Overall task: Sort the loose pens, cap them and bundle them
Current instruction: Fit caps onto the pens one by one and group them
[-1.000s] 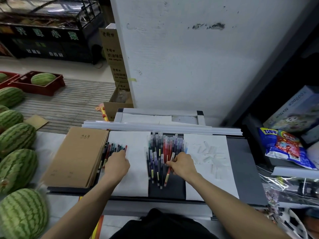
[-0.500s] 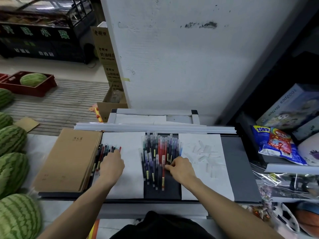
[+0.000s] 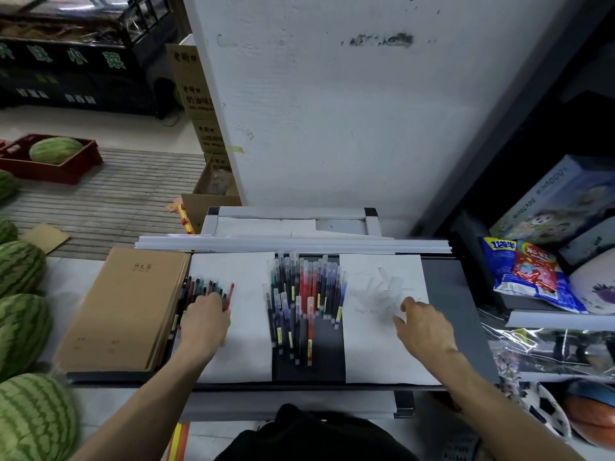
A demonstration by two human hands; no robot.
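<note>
A fan of loose uncapped pens lies on the left white sheet, beside a brown notebook. My left hand sits on their near ends with its fingers curled over them; a red pen sticks out at its right. Several capped pens in red, blue, green and black form a pile on the dark mat between the two sheets. Clear pen caps are scattered on the right white sheet. My right hand hovers over that sheet, fingers spread, fingertips just short of the caps, holding nothing.
A stack of brown notebooks lies left of the pens. White strips run along the back of the grey desk. Watermelons line the left edge. Snack bags and boxes fill the shelf at right.
My right hand left the middle pile of pens and moved right, over the sheet with the clear caps. My left hand stayed on the left pens.
</note>
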